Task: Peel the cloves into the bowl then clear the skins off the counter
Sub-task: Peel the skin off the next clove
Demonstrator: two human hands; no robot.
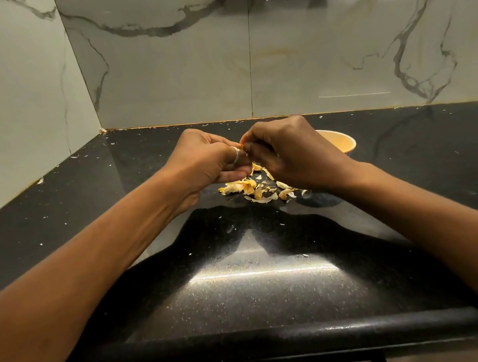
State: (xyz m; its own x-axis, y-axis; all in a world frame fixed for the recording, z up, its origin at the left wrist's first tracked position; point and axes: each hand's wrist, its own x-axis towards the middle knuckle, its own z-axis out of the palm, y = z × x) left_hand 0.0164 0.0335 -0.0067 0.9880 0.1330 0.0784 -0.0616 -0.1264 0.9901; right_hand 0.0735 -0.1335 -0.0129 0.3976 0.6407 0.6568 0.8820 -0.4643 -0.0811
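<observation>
Both hands are up together just left of the bowl [341,142], raised above the counter [246,276]; the left hand [206,162] has its fingers curled in tight, thumb and fingertips pinching the clove [242,146]; the right hand [295,158] meets it from the bowl's side, fingers curled too and gripping the same clove from the opposite end; the clove itself sits right where the two sets of fingertips touch, and only a small orange-tinged sliver of it shows between them; the rest is buried under knuckles, so how much skin is on it I cannot tell; a ring [236,153] shows on a left finger, right beside the pinch; below the hands, left of the bowl and a little nearer the person than it, the skins [254,190] lie in a loose pale-yellow heap on the dark stone, with the right edge of the heap tucked under the right wrist; whether whole cloves are mixed in there is hard to make out; the bowl is half hidden behind the right hand, only its far rim and a curve of pale inner wall showing, and its contents are out of sight; tiny white flecks are scattered over the counter to the left of the bowl.
</observation>
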